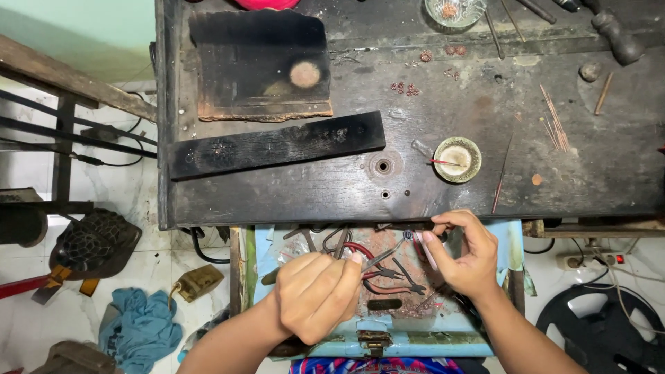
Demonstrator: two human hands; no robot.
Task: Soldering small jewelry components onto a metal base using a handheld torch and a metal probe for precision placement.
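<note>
- Tweezers (379,259) sit gripped in the left hand (315,294), fingers curled tight round the shaft; tips point toward two o'clock
- Small dark bead-like piece (408,235) sits at the tweezer tips, just below the bench (415,187) edge; it touches the right hand (465,253), whose thumb and forefinger pinch it
- Open drawer (516,242) lies beneath both hands, holding red-handled pliers (360,251) and other tools; too cluttered to tell each apart
- Round dish (457,159) stands on the bench at twelve o'clock from the right hand; thin copper-coloured sticks (554,125) lie at two o'clock
- Black charred block (277,145) lies at eleven o'clock from the left hand
</note>
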